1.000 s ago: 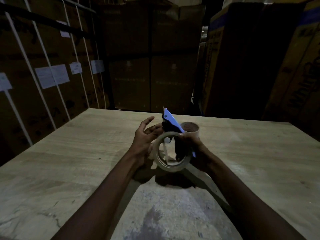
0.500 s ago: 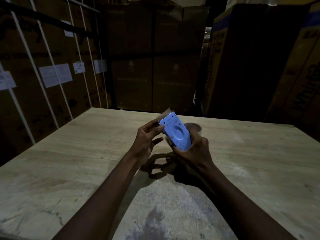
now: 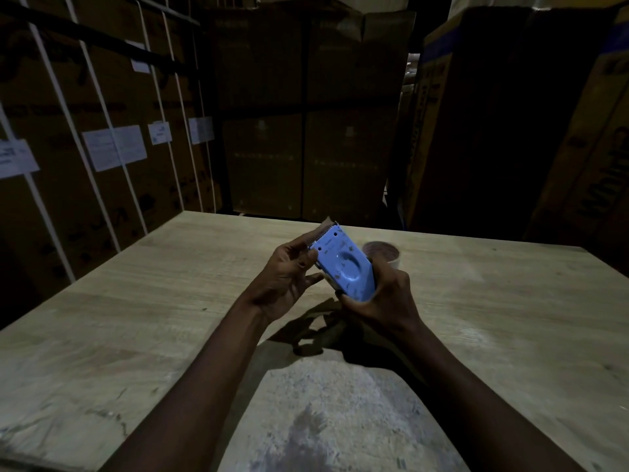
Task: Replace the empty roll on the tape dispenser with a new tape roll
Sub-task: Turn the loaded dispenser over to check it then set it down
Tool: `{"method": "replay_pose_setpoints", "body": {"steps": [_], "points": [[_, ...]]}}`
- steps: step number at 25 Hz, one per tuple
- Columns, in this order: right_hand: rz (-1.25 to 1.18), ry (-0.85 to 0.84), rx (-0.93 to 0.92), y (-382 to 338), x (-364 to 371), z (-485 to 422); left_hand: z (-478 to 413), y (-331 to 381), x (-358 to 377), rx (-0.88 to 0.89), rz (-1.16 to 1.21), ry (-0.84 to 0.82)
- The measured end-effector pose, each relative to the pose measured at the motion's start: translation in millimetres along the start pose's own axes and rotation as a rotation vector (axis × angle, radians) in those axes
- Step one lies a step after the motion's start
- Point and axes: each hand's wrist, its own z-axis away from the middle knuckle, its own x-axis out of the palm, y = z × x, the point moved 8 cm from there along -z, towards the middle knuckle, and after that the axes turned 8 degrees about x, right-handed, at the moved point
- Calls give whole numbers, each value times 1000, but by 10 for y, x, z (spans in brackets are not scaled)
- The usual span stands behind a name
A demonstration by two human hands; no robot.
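Note:
My right hand (image 3: 383, 298) grips a blue tape dispenser (image 3: 343, 264) by its lower end, its flat blue side facing me and its toothed cutter edge at the top. My left hand (image 3: 289, 277) touches the dispenser's upper left edge near the cutter with thumb and fingertips, the other fingers spread. The tape roll seen a second ago is hidden behind the blue plate. An empty brownish cardboard core (image 3: 383, 252) stands on the wooden table (image 3: 136, 301) just behind my right hand.
Tall cardboard boxes (image 3: 306, 114) stand close behind the table's far edge and on the right. On the left, strapped cartons with white paper labels (image 3: 114, 148) line the side. A pale worn patch (image 3: 333, 403) marks the table near me.
The dispenser has turned from showing its open side with the white tape roll to showing its flat blue plate. My left hand moved up to the cutter end.

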Motion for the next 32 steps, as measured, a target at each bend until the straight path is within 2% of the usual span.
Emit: {"method": "replay_pose_setpoints", "body": {"steps": [4, 9, 14, 20, 27, 32], "points": [[11, -4, 16, 7, -6, -9, 9, -31, -54, 5, -3, 97], [36, 18, 33, 4, -46, -19, 48, -63, -134, -35, -25, 317], [32, -14, 76, 44, -36, -54, 82, -69, -213, -39, -44, 465], [-18, -126, 222, 3, -11, -99, 96, -126, -271, -44, -18, 543], [-119, -254, 334, 27, 34, -106, 97, -137, -337, -52, -114, 593], [-22, -229, 336, 64, -22, -125, 86, -81, -386, -4, -321, 592]]}}
